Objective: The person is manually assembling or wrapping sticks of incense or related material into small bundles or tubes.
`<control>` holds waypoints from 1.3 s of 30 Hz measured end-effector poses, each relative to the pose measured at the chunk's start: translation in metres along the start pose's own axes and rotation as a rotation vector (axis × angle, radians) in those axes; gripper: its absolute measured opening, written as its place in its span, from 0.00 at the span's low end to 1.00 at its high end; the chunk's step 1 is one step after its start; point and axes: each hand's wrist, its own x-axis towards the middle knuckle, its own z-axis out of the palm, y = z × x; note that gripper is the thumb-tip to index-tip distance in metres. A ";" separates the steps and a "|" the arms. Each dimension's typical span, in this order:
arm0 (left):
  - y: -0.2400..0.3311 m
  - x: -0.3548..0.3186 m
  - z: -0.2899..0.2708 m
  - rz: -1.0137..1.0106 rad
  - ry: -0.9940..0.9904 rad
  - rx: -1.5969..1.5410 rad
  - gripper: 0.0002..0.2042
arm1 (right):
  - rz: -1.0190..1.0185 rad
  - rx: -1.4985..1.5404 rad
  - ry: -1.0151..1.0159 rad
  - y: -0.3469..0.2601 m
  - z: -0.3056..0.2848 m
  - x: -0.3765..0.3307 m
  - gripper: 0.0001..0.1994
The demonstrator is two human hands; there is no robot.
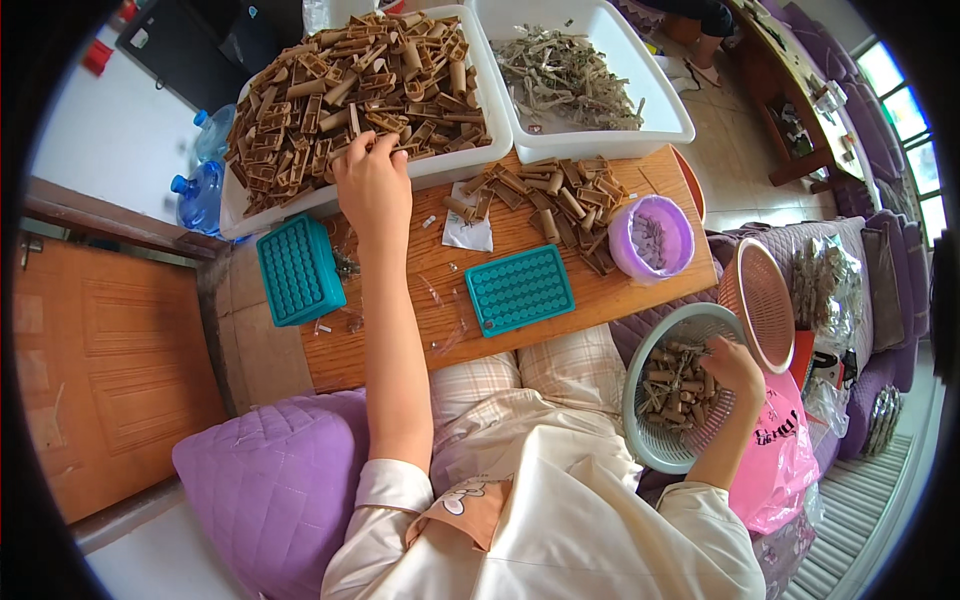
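Observation:
My left hand [373, 180] reaches over the near rim of a white bin [470, 160] heaped with brown plastic trough-shaped parts [370, 70]. Its fingers are bent down at the heap; a pale tan piece [354, 120] stands by the fingertips, and what they grip is hidden. Low on the right, my right hand [735, 366] dips into a grey-green colander [637, 420] holding brown parts and thin grey pieces [682, 385]. Those fingers are curled together, their tips partly hidden among the pieces. On the wooden table between my arms lies a teal tray with rows of slots [520, 288].
Left of my forearm stands a teal block with rows of slots [298, 268]. Loose brown parts [560, 200] and a purple-lined tub [650, 238] lie toward the table's right. Behind is a second white bin [600, 145] of grey pieces. A pink basket [765, 300] stands beyond the colander.

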 end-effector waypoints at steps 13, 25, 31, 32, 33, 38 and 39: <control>0.010 0.034 0.004 0.018 -0.405 0.134 0.06 | -0.636 0.557 0.576 -0.171 -0.116 0.155 0.07; 0.018 0.025 -0.002 -0.011 -0.044 -0.111 0.06 | -0.647 0.296 0.731 -0.309 -0.093 0.334 0.14; 0.013 0.030 0.001 -0.162 0.017 -0.540 0.05 | -0.663 0.086 0.652 -0.332 -0.085 0.359 0.13; 0.014 0.029 0.001 -0.165 0.015 -0.540 0.05 | -0.653 0.127 0.609 -0.332 -0.086 0.359 0.12; 0.021 0.029 0.001 -0.238 0.002 -0.678 0.05 | -0.682 0.330 0.572 -0.324 -0.094 0.364 0.12; 0.028 0.018 -0.008 -0.505 -0.080 -0.995 0.05 | -0.715 1.520 0.084 -0.312 -0.148 0.303 0.14; 0.031 0.013 -0.006 -0.483 -0.031 -1.078 0.04 | -0.714 1.518 0.090 -0.305 -0.159 0.290 0.14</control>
